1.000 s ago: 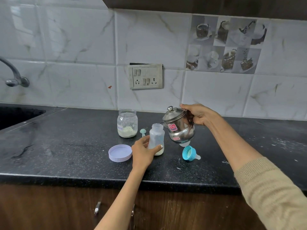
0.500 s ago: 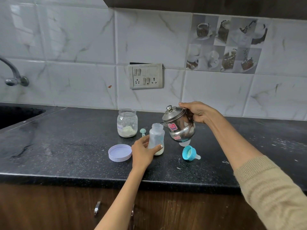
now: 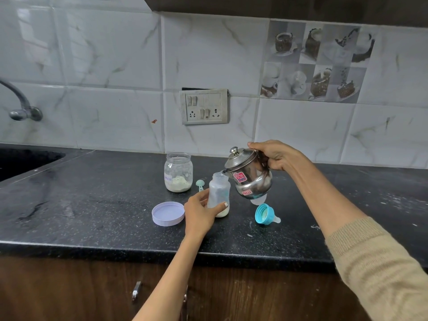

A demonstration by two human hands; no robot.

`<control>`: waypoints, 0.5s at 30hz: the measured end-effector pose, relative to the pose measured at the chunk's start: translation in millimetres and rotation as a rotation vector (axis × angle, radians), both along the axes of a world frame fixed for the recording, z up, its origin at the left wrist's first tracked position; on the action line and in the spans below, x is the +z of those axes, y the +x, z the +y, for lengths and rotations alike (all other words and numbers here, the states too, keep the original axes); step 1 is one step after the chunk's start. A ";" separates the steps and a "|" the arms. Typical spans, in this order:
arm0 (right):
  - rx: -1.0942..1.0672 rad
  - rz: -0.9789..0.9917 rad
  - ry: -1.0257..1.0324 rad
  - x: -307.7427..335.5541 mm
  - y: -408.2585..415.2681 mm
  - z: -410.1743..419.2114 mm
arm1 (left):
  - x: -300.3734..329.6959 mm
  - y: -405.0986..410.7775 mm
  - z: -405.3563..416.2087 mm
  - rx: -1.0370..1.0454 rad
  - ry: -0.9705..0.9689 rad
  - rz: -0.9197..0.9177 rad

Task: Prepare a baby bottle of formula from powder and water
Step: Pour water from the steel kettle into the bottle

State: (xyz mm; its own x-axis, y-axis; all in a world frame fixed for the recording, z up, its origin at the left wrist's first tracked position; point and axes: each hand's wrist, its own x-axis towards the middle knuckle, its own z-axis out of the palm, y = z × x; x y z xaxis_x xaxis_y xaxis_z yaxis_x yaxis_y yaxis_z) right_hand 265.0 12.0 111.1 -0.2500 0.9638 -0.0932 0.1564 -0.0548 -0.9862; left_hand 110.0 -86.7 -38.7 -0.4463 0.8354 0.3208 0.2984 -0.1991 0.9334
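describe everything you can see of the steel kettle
The steel kettle is small, round-bellied and shiny, with a knobbed lid, a red sticker on its side and another lower down. It hangs above the counter, tipped left, spout at the open mouth of the baby bottle. The right hand holds it in a grip at the handle side.

Kettle (image 3: 250,174) handle hidden inside the right hand (image 3: 275,156) (grip unseen).
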 end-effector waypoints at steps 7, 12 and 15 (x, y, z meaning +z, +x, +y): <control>-0.015 -0.062 0.012 2.3 -0.4 -0.9 | -0.3 0.6 0.0 -0.006 0.005 -0.008; -0.014 -0.086 0.013 2.1 0.0 1.9 | -1.2 0.2 0.2 -0.006 0.010 -0.014; -0.018 -0.092 0.016 2.2 0.2 1.2 | -1.2 0.0 -0.1 -0.008 0.008 -0.012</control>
State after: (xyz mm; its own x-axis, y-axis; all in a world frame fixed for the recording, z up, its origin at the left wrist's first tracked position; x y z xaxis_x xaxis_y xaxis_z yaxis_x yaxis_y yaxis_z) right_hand 265.2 13.2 113.3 -0.2238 0.9695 -0.0996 0.2456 -0.0428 -0.9684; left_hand 110.0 -86.8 -39.9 -0.4431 0.8366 0.3222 0.2857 -0.2089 0.9353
